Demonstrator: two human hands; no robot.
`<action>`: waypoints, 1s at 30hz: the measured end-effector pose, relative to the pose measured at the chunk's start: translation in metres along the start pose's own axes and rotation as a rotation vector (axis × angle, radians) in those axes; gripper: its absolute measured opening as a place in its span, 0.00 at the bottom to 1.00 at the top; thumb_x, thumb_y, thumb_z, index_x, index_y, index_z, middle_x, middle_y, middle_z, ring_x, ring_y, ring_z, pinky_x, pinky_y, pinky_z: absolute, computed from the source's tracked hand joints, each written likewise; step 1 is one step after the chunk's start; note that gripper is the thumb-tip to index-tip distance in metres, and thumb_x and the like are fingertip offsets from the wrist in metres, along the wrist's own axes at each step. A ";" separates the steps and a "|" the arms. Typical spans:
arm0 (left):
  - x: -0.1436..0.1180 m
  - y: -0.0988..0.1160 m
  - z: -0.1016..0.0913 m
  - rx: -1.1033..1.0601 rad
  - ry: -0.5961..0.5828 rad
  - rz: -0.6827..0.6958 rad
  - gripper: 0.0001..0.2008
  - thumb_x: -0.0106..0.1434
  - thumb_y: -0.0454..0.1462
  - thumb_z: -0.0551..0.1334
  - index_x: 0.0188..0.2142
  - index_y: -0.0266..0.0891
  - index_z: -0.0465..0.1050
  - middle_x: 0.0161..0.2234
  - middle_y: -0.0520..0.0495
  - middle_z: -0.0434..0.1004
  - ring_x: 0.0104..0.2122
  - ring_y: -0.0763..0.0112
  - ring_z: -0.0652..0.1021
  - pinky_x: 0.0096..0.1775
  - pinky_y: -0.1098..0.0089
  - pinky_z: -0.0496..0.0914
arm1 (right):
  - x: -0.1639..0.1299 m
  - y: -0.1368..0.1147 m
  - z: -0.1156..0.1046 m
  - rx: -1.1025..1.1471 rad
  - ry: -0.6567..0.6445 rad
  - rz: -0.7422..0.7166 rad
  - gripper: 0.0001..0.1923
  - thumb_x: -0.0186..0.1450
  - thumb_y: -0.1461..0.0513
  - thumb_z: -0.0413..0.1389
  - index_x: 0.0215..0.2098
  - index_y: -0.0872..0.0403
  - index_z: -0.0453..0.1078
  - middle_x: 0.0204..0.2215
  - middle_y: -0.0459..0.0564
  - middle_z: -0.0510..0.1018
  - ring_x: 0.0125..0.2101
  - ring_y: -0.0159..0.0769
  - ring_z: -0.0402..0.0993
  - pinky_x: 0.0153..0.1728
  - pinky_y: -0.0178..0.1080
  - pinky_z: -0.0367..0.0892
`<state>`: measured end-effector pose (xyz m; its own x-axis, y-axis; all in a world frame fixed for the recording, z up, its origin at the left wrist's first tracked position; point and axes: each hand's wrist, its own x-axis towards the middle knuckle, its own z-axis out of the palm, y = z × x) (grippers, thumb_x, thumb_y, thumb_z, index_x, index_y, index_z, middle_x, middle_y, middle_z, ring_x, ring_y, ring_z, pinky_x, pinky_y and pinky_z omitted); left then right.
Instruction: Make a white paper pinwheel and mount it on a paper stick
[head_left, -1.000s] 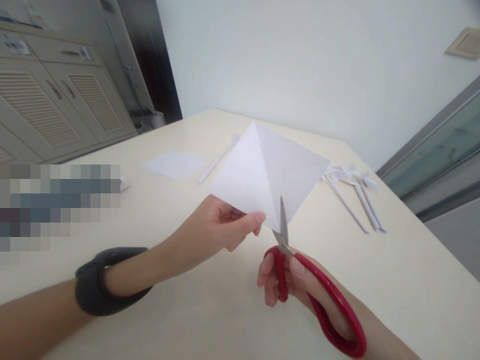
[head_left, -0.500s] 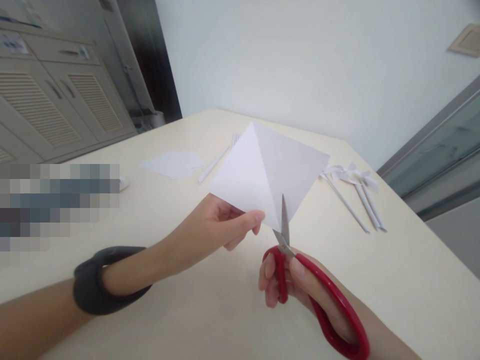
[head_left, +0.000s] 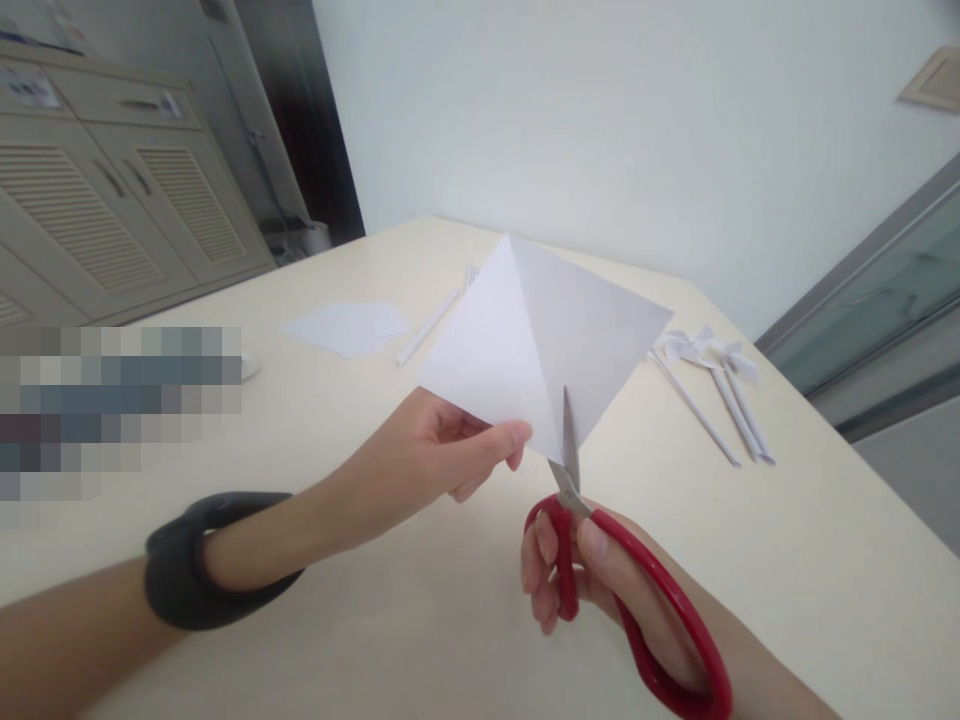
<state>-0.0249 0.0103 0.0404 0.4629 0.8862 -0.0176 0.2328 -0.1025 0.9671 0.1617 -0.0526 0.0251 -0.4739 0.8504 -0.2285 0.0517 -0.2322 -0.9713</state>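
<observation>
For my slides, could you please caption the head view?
Left hand holds creased white paper while right hand cuts it with red scissors.

- A cream table is seen.
- A flat white paper sheet is laid towards the far left.
- A rolled paper stick is placed just beside it.
- Several paper pinwheels are laid near the right edge.

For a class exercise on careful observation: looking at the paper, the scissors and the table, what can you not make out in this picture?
Head view:
- Lower blade of the red scissors: hidden behind the folded white paper, so the cut's length is unclear.
- Left hand: fingertips covered by the paper.
- Right hand: wrist cut off by the bottom edge.
- Table, left side: a pixelated patch hides what is there.
- Rolled paper sticks: too small to count.
</observation>
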 end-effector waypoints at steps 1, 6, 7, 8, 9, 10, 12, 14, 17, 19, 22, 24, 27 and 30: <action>0.000 0.000 0.000 0.000 -0.001 0.001 0.16 0.62 0.43 0.57 0.22 0.39 0.67 0.12 0.58 0.57 0.16 0.78 0.62 0.22 0.76 0.59 | 0.000 0.000 0.000 0.006 0.000 -0.004 0.29 0.59 0.37 0.43 0.28 0.53 0.61 0.25 0.49 0.71 0.24 0.33 0.70 0.27 0.39 0.62; 0.001 -0.002 -0.001 -0.006 -0.014 0.009 0.16 0.62 0.44 0.57 0.22 0.39 0.68 0.13 0.58 0.58 0.17 0.79 0.62 0.22 0.77 0.59 | -0.003 0.004 0.003 0.026 0.011 -0.027 0.26 0.62 0.40 0.43 0.28 0.54 0.61 0.27 0.49 0.71 0.25 0.33 0.68 0.28 0.38 0.63; 0.000 -0.002 -0.001 -0.007 -0.015 0.012 0.16 0.62 0.44 0.57 0.23 0.39 0.69 0.13 0.58 0.58 0.17 0.79 0.62 0.22 0.77 0.59 | -0.004 0.006 0.003 0.026 0.018 -0.032 0.25 0.64 0.42 0.42 0.29 0.54 0.62 0.26 0.48 0.70 0.25 0.33 0.68 0.30 0.39 0.64; 0.000 -0.002 -0.001 -0.010 -0.018 0.015 0.16 0.62 0.44 0.57 0.23 0.38 0.69 0.13 0.58 0.58 0.17 0.79 0.62 0.22 0.77 0.59 | -0.004 0.009 0.003 0.031 0.022 -0.037 0.24 0.66 0.44 0.42 0.29 0.54 0.63 0.26 0.48 0.69 0.26 0.33 0.67 0.31 0.39 0.64; 0.000 -0.003 -0.001 -0.011 -0.019 0.016 0.16 0.62 0.44 0.57 0.23 0.38 0.69 0.13 0.59 0.58 0.16 0.79 0.62 0.22 0.77 0.59 | -0.005 0.011 0.003 0.038 0.023 -0.043 0.23 0.67 0.46 0.41 0.30 0.54 0.64 0.25 0.47 0.69 0.27 0.33 0.67 0.32 0.39 0.65; 0.000 -0.003 -0.001 -0.012 -0.020 0.016 0.16 0.62 0.44 0.57 0.23 0.38 0.69 0.13 0.59 0.58 0.16 0.79 0.63 0.22 0.77 0.59 | -0.005 0.014 0.003 0.046 0.021 -0.051 0.22 0.68 0.47 0.41 0.31 0.55 0.64 0.26 0.47 0.68 0.27 0.33 0.67 0.32 0.39 0.65; 0.000 -0.002 -0.001 -0.012 -0.021 0.011 0.16 0.63 0.44 0.57 0.23 0.39 0.69 0.12 0.59 0.58 0.16 0.79 0.62 0.22 0.77 0.59 | -0.006 0.016 0.001 0.042 0.014 -0.072 0.21 0.68 0.48 0.41 0.32 0.55 0.65 0.27 0.48 0.69 0.28 0.33 0.67 0.32 0.39 0.65; 0.001 -0.001 0.000 -0.008 -0.017 0.010 0.16 0.62 0.44 0.57 0.22 0.38 0.68 0.12 0.59 0.58 0.17 0.79 0.63 0.22 0.78 0.59 | -0.005 0.017 0.000 0.003 0.020 -0.082 0.22 0.68 0.48 0.42 0.33 0.55 0.66 0.29 0.48 0.70 0.29 0.33 0.67 0.34 0.39 0.64; 0.001 0.000 0.000 0.003 -0.016 0.006 0.16 0.62 0.43 0.57 0.22 0.38 0.68 0.12 0.58 0.58 0.17 0.79 0.63 0.22 0.78 0.59 | -0.005 0.013 -0.001 -0.067 0.063 -0.044 0.22 0.68 0.48 0.42 0.35 0.55 0.67 0.29 0.49 0.71 0.31 0.34 0.68 0.37 0.40 0.62; 0.000 0.001 -0.001 0.007 -0.020 0.001 0.16 0.62 0.43 0.57 0.22 0.38 0.68 0.12 0.59 0.58 0.17 0.79 0.62 0.22 0.78 0.59 | -0.005 0.009 -0.001 -0.108 0.092 -0.024 0.22 0.67 0.47 0.42 0.35 0.54 0.67 0.29 0.49 0.72 0.31 0.35 0.68 0.37 0.40 0.60; 0.000 -0.001 -0.001 0.005 -0.026 -0.005 0.16 0.62 0.44 0.57 0.22 0.39 0.68 0.13 0.59 0.57 0.17 0.79 0.62 0.22 0.78 0.59 | -0.003 0.006 0.000 -0.147 0.108 -0.037 0.23 0.66 0.45 0.43 0.34 0.54 0.65 0.28 0.49 0.71 0.31 0.35 0.67 0.37 0.41 0.60; 0.000 -0.002 -0.001 0.002 -0.029 -0.010 0.16 0.62 0.44 0.57 0.22 0.39 0.68 0.13 0.59 0.57 0.17 0.79 0.62 0.22 0.78 0.59 | -0.003 0.006 0.000 -0.141 0.099 -0.057 0.23 0.65 0.44 0.44 0.33 0.55 0.64 0.27 0.49 0.71 0.31 0.35 0.67 0.37 0.41 0.61; 0.000 -0.003 -0.001 0.005 -0.036 -0.016 0.16 0.62 0.45 0.57 0.22 0.39 0.68 0.13 0.59 0.57 0.17 0.79 0.63 0.23 0.78 0.60 | -0.002 0.011 -0.001 -0.143 0.087 -0.062 0.22 0.66 0.45 0.43 0.32 0.54 0.63 0.27 0.48 0.70 0.30 0.35 0.68 0.36 0.40 0.62; 0.000 -0.003 -0.001 0.004 -0.033 -0.018 0.16 0.62 0.45 0.57 0.22 0.39 0.68 0.13 0.58 0.57 0.17 0.79 0.62 0.23 0.77 0.60 | -0.002 0.015 -0.001 -0.130 0.078 -0.080 0.22 0.67 0.46 0.42 0.31 0.54 0.63 0.27 0.48 0.70 0.29 0.34 0.67 0.34 0.40 0.62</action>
<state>-0.0260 0.0111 0.0376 0.4870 0.8723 -0.0431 0.2444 -0.0887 0.9656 0.1639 -0.0576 0.0111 -0.4114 0.8991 -0.1497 0.1320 -0.1037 -0.9858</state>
